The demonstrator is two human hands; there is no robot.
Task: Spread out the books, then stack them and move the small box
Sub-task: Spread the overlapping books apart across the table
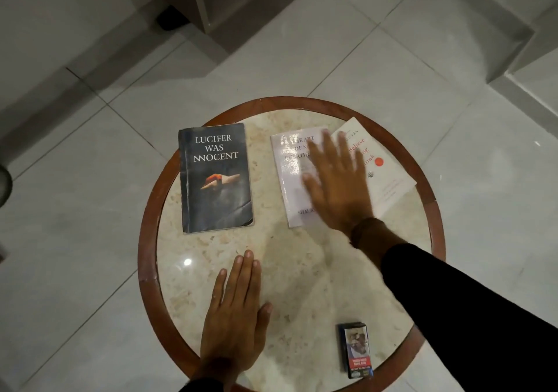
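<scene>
You are in the spreading step. Your right hand point(338, 180) lies flat, fingers point(327, 147) splayed and grasping nothing, across two pale books at the far right of the round desk point(211, 271). The white book point(291, 180) sits on the left of the pair; the cream book point(389, 177) is angled just beside it, its near left part hidden under your hand, so you cannot tell whether the two overlap or merely touch. The hand is blurred, which suggests it is sliding. The dark book point(216, 177) lies alone at the far left, well apart from the others.

Your left hand point(235, 316) rests flat and unclenched on the bare desk near you, holding nothing.

The next move probably calls for pressing down on one pale cover and drawing it clear of the other. The cream book already reaches the wooden rim point(434, 210), so shift the white one toward the middle instead.

The small box point(356, 349) stands near the right edge, close beneath your right sleeve point(453, 301); mind brushing it.
</scene>
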